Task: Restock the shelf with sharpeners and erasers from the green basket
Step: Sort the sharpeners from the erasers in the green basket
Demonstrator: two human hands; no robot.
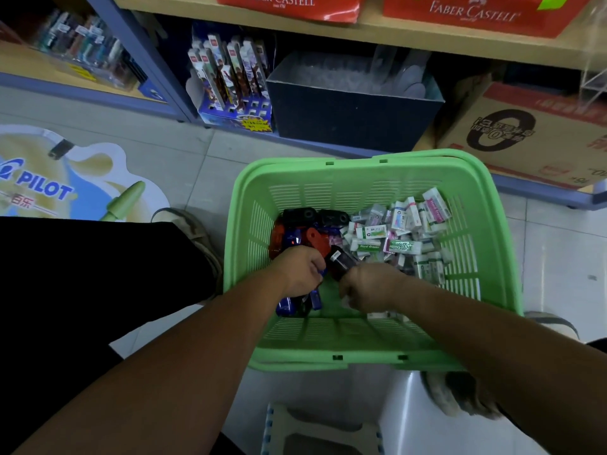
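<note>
The green basket (368, 178) stands on the floor in front of the shelf. Red, blue and black sharpeners (302, 238) fill its left half. Several small white erasers (404, 231) in paper sleeves are heaped in its right half. Both my hands are down inside the basket. My left hand (300, 269) curls round blue sharpeners (297, 302) that stick out below my fingers. My right hand (368, 285) grips a black sharpener (340, 261) that points up and left from my fist. The two hands nearly touch.
On the low shelf behind the basket stand a dark bin (351, 106) of clear items, a display box of carded pens (235, 90) and a cardboard carton (532, 133). A small step stool (315, 428) is below the basket. My feet flank the basket.
</note>
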